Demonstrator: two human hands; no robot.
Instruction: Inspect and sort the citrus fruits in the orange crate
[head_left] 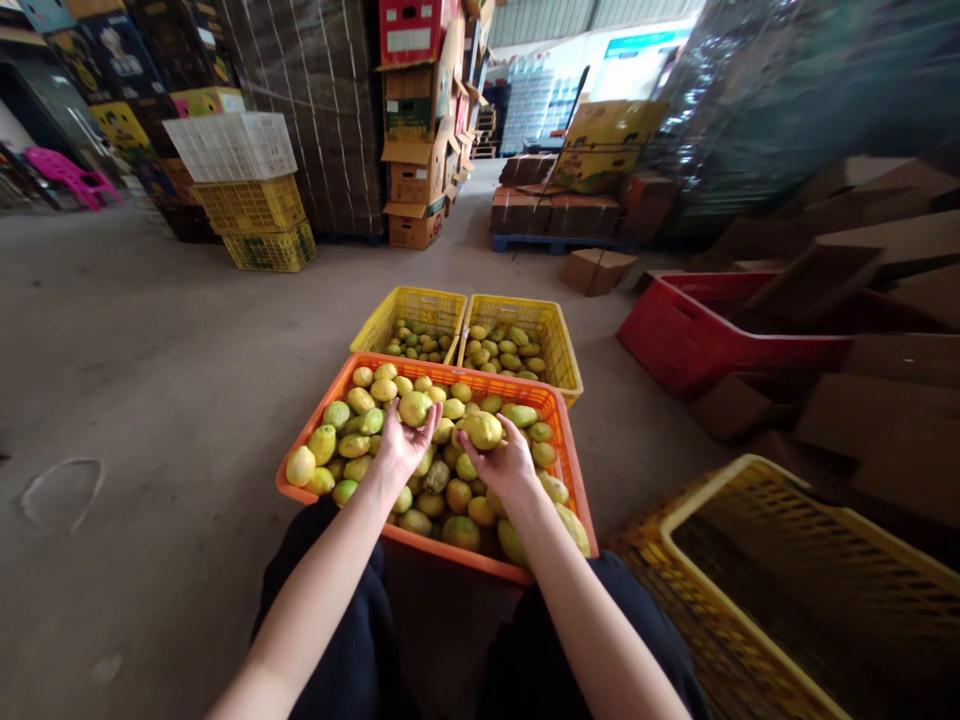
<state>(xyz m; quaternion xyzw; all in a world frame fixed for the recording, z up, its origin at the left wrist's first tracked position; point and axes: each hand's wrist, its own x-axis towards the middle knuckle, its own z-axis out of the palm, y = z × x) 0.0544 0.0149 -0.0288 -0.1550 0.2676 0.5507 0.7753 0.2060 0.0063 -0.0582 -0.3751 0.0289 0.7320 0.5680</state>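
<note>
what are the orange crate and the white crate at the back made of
Orange crate: probably moulded plastic, faintly glossy, judging by its smooth rim and evenly slotted walls. White crate: likely plastic too, seemingly matte, with a regular open lattice.

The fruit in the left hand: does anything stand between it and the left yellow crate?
Yes, the far rim of the orange crate lies between the fruit in the left hand and the left yellow crate. Above this rim, I see nothing in the way.
</note>
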